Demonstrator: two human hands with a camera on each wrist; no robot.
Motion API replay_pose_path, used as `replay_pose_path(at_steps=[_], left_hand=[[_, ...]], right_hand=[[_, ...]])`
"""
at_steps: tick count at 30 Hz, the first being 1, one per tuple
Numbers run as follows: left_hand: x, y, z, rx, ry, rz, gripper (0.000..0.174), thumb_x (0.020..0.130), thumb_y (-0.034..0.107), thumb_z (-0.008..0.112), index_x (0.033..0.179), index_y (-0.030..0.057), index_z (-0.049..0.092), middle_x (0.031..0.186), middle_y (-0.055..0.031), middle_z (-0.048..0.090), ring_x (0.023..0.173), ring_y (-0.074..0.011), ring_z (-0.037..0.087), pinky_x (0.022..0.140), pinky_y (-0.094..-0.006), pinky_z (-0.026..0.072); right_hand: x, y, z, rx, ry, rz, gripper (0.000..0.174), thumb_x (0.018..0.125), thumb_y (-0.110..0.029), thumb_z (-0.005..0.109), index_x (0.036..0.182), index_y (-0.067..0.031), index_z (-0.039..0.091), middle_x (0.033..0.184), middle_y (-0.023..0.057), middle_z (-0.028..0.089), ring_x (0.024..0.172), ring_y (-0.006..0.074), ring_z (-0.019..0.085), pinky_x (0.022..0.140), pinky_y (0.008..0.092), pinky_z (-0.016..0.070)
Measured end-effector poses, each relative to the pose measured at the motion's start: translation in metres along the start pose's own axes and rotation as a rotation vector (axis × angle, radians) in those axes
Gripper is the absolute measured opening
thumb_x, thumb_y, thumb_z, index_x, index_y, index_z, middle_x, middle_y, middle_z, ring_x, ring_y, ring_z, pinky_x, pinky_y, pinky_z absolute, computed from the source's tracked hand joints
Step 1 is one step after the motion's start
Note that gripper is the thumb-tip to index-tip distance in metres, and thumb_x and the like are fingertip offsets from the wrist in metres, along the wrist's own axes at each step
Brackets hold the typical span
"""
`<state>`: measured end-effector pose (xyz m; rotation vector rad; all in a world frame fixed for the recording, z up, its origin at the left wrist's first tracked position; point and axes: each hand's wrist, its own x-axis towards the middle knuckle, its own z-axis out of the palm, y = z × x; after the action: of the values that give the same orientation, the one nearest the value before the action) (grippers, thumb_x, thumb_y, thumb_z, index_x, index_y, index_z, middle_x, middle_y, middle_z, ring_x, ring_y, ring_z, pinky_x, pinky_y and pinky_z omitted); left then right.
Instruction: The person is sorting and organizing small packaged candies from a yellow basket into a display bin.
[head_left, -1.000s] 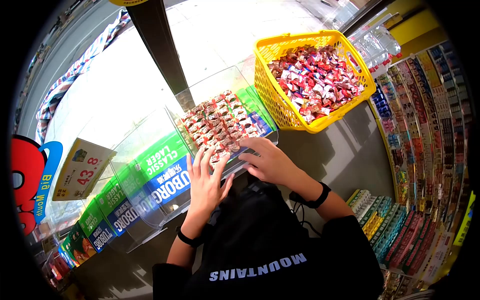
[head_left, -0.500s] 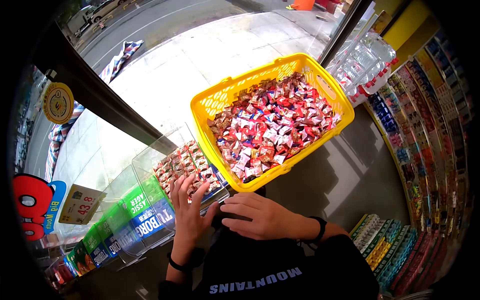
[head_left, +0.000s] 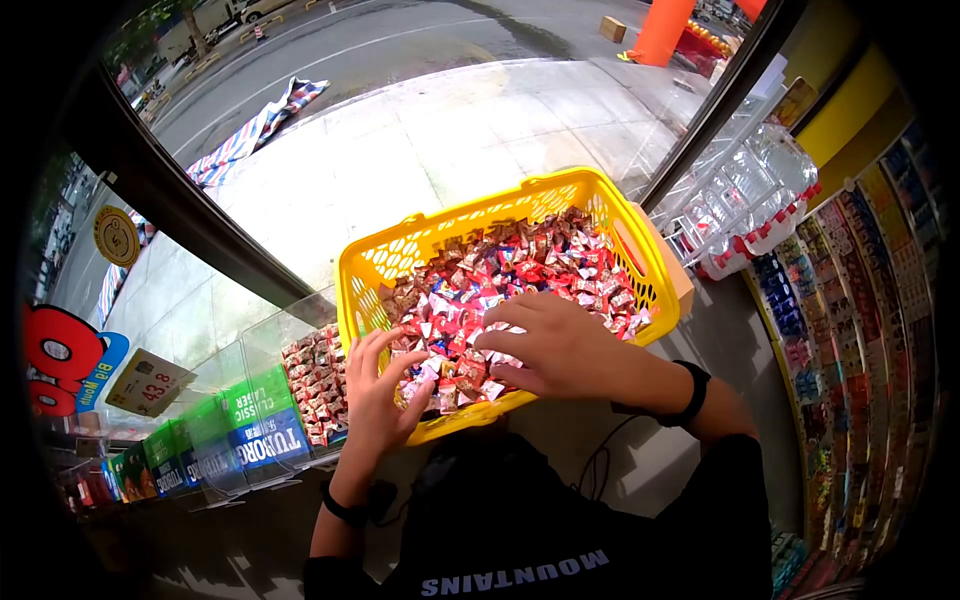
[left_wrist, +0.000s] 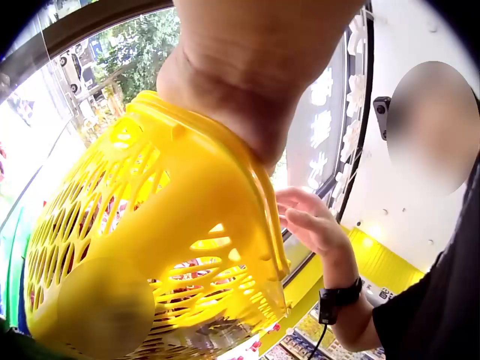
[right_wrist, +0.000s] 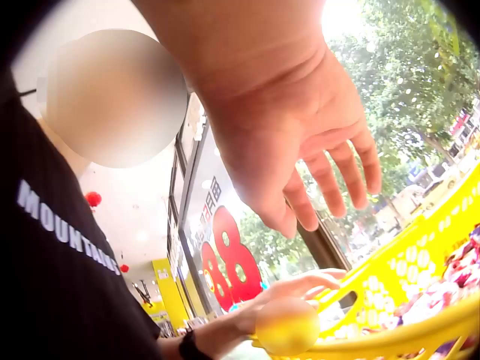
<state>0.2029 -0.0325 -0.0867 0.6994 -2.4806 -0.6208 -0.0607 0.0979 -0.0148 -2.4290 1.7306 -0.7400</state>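
Observation:
A yellow basket (head_left: pixel 662 295) full of small wrapped candies (head_left: pixel 455 300) stands in front of me in the head view. My left hand (head_left: pixel 378 398) is at the basket's near left corner, fingers spread over the rim. Over the near right part of the candies hovers my right hand (head_left: pixel 560 345), its fingers loosely bent. In the right wrist view the right hand (right_wrist: pixel 300 142) hangs palm down with nothing between its fingers, and the left hand (right_wrist: pixel 289 289) reaches to the rim. Basket and wrist mostly hide the left fingers in the left wrist view.
Left of the basket, a clear bin (head_left: pixel 315 385) holds rows of wrapped candies, beside Tuborg beer cartons (head_left: pixel 265 420). Bottled water (head_left: pixel 755 185) and packed shelves (head_left: pixel 850 330) line the right. A dark window post (head_left: pixel 200 215) stands ahead, with pavement beyond.
The head view has swung right, away from the candy bin. Both hands have moved from the candy bin to the yellow basket, the right hand now over its candies.

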Motion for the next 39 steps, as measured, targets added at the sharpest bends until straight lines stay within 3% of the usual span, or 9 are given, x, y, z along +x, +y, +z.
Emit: replay_pose_path(at_steps=[3,10,13,14,15,31,32,33,39], left_hand=[[-0.001,-0.001,-0.001,-0.004,0.001,0.009,0.033,0.089,0.026,0.080,0.120,0.0185,0.076,0.148,-0.0134,0.058,0.145,-0.0414,0.046,0.126,-0.0612,0.0274],[-0.003,-0.002,0.000,0.024,0.040,0.035,0.032,0.088,0.026,0.078,0.120,0.0179,0.076,0.147,-0.0144,0.058,0.144,-0.0402,0.046,0.126,-0.0607,0.0284],[-0.004,-0.004,0.001,0.009,0.061,0.038,0.033,0.088,0.025,0.077,0.119,0.0175,0.076,0.148,-0.0153,0.057,0.144,-0.0400,0.047,0.125,-0.0593,0.0297],[-0.004,-0.003,0.000,-0.015,0.063,0.025,0.032,0.088,0.025,0.077,0.120,0.0173,0.076,0.148,-0.0157,0.057,0.144,-0.0403,0.046,0.124,-0.0589,0.0303],[-0.004,-0.003,0.000,-0.021,0.056,0.018,0.033,0.088,0.025,0.077,0.120,0.0165,0.076,0.149,-0.0163,0.056,0.145,-0.0412,0.045,0.125,-0.0584,0.0298],[-0.009,-0.002,0.001,-0.025,0.056,-0.007,0.037,0.088,0.025,0.078,0.124,0.0147,0.074,0.149,-0.0182,0.056,0.146,-0.0440,0.044,0.124,-0.0575,0.0308],[-0.009,-0.001,0.001,-0.029,0.070,-0.016,0.038,0.089,0.027,0.079,0.124,0.0149,0.074,0.149,-0.0172,0.057,0.145,-0.0435,0.044,0.124,-0.0580,0.0309],[-0.010,0.000,0.003,-0.032,0.084,-0.025,0.039,0.089,0.028,0.080,0.125,0.0150,0.074,0.148,-0.0162,0.058,0.145,-0.0429,0.045,0.124,-0.0585,0.0309],[-0.015,0.023,0.002,0.010,0.033,0.105,0.039,0.086,0.037,0.085,0.116,0.0140,0.073,0.133,-0.0069,0.066,0.134,-0.0334,0.056,0.120,-0.0659,0.0338]], right_hand=[[0.034,0.047,0.001,-0.146,-0.318,0.200,0.045,0.090,-0.030,0.077,0.129,-0.0093,0.069,0.119,0.0124,0.069,0.114,0.0344,0.067,0.096,0.0447,0.0558],[0.065,0.131,0.059,-0.520,-0.449,0.096,0.057,0.087,-0.020,0.073,0.142,-0.0117,0.060,0.132,0.0122,0.063,0.118,0.0342,0.065,0.096,0.0466,0.0537],[0.061,0.153,0.088,-0.607,-0.390,0.054,0.036,0.088,-0.020,0.068,0.123,-0.0094,0.067,0.116,0.0116,0.066,0.109,0.0314,0.067,0.090,0.0460,0.0543],[0.061,0.155,0.094,-0.607,-0.230,-0.034,0.015,0.089,-0.021,0.066,0.097,-0.0105,0.073,0.107,0.0113,0.069,0.105,0.0323,0.067,0.086,0.0470,0.0551],[0.060,0.160,0.098,-0.592,-0.244,-0.041,0.014,0.089,-0.021,0.066,0.097,-0.0106,0.073,0.106,0.0113,0.069,0.105,0.0322,0.067,0.086,0.0467,0.0550],[0.063,0.100,0.060,-0.296,-0.098,-0.170,0.018,0.086,-0.026,0.077,0.094,-0.0106,0.073,0.109,0.0087,0.066,0.107,0.0291,0.065,0.088,0.0431,0.0538],[0.059,0.079,0.048,-0.284,-0.065,-0.203,0.022,0.085,-0.027,0.077,0.098,-0.0094,0.072,0.113,0.0094,0.067,0.109,0.0280,0.065,0.089,0.0427,0.0532],[0.058,0.054,0.034,-0.329,-0.227,-0.135,0.025,0.088,-0.027,0.075,0.105,-0.0099,0.070,0.131,0.0124,0.066,0.124,0.0300,0.062,0.100,0.0441,0.0521],[0.019,-0.023,0.038,-0.287,-0.054,-0.324,0.028,0.087,-0.025,0.070,0.109,-0.0075,0.070,0.139,0.0127,0.063,0.132,0.0310,0.060,0.107,0.0485,0.0514]])
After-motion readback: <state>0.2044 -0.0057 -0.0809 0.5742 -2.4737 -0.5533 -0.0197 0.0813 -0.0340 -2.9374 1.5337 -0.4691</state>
